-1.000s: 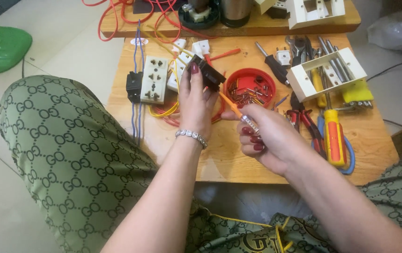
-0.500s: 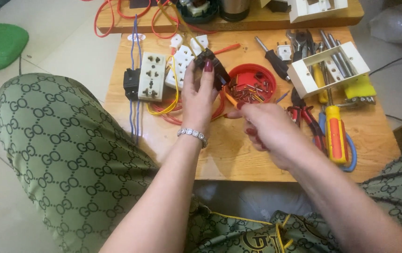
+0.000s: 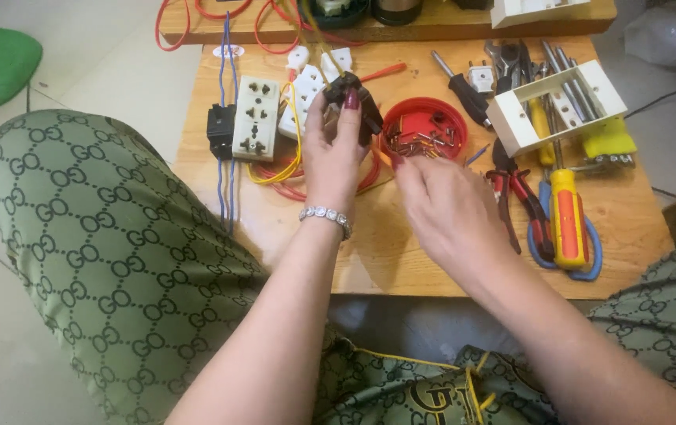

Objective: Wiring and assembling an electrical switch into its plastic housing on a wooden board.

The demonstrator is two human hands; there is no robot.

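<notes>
Black plastic socket part [image 3: 357, 110] sits pinched in the left hand [image 3: 336, 153]; right hand [image 3: 444, 208] half-curled beside the round red lid [image 3: 424, 130].

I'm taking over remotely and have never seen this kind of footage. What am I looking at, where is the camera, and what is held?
There is no machine here: a person works with two bare hands, filmed by one camera worn on their head, looking down over their knees at a low wooden table. The left hand holds up a small dark electrical part with wires attached. The right hand is beside it with fingers curled; what it grips, if anything, is hidden. On the table lie a red dish of small metal bits, a white socket strip, red-handled pliers, a yellow-handled screwdriver and a white open frame.
</notes>
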